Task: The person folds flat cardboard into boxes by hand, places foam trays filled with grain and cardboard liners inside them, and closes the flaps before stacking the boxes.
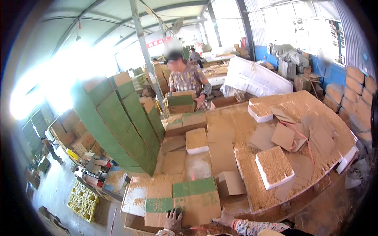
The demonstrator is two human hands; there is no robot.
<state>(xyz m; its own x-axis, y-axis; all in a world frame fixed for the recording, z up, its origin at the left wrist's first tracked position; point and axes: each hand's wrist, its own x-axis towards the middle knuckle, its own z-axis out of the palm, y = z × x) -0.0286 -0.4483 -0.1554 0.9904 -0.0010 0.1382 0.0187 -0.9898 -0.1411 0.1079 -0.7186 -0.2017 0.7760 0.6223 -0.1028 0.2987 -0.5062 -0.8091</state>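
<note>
A cardboard box (195, 204) with a green band across its top stands right in front of me at the near side of the worktable. My left hand (173, 221), in a dark-fingered glove, has its fingers curled on the box's near left corner. At the near right corner, my right hand (225, 218) grips the same box; part of its fingers is hidden. A second green-banded box (158, 202) stands against the left side of the first one. Just right of them sits a smaller plain cardboard box (231, 183).
A tall stack of green boxes (118, 122) rises at left. Granule-covered white trays (274, 167) and loose cardboard sheets (283, 136) lie on the granule-strewn table (244, 153). Across it, a co-worker (189, 80) holds a green-banded box (181, 101). A yellow pallet (83, 200) lies on the floor.
</note>
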